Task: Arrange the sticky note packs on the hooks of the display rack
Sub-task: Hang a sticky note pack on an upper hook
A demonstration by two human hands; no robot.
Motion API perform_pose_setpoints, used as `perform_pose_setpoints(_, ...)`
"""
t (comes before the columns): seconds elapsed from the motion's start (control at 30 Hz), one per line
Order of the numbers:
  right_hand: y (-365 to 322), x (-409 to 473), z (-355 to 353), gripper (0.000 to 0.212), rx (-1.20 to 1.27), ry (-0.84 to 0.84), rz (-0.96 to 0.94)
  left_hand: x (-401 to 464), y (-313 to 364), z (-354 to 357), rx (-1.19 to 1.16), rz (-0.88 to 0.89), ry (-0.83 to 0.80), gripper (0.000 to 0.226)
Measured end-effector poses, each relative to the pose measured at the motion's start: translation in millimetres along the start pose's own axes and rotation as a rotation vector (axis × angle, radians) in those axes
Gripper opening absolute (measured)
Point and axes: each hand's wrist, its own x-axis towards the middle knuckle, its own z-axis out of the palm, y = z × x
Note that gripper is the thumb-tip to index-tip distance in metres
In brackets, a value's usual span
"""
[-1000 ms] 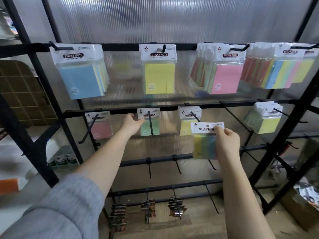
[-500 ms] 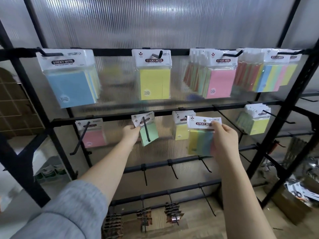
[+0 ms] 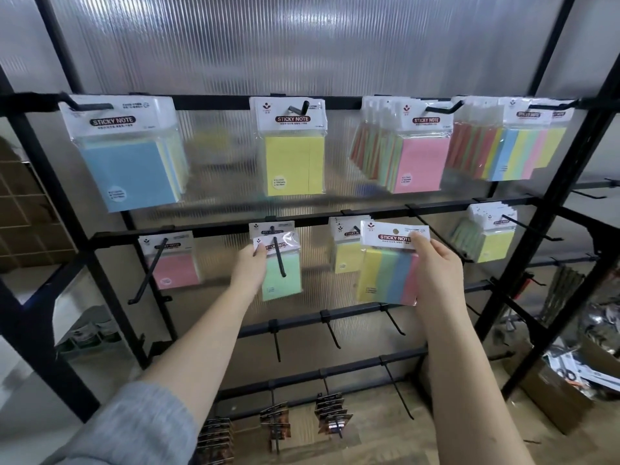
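My left hand (image 3: 250, 268) grips the left edge of a green sticky note pack (image 3: 283, 275) threaded on a black hook (image 3: 278, 256) of the rack's second bar (image 3: 208, 228); a second pack header shows just behind it. My right hand (image 3: 436, 266) holds a multicolour striped pack (image 3: 385, 263) by its right side, in front of a yellow pack (image 3: 345, 253) hanging on the neighbouring hook. The striped pack's hang hole is free of any hook.
The top bar carries blue (image 3: 129, 166), yellow (image 3: 293, 156), pink (image 3: 417, 152) and multicolour (image 3: 516, 146) packs. A pink pack (image 3: 174, 263) and a yellow-green stack (image 3: 489, 236) hang on the second bar. Bare hooks (image 3: 330, 330) line the lower bars. Cardboard boxes (image 3: 563, 394) stand at the right floor.
The green pack has straightened on its hook in my left hand. My right hand has raised the striped pack closer to the second bar. The view has moved nearer the rack.
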Motion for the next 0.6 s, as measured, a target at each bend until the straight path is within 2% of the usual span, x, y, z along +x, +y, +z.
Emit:
perform_pose_setpoints(0.27, -1.0, -9.3, -7.1, 0.025, 0.080, 0.017, 0.007, -47.6, 15.0, -10.5, 0.183, 0.212, 0.131, 0.037)
perform_pose_setpoints(0.6, 1.9, -17.9, -24.8, 0.025, 0.106, 0.012, 0.009, -105.0, 19.0, -25.3, 0.336, 0.358, 0.126, 0.032)
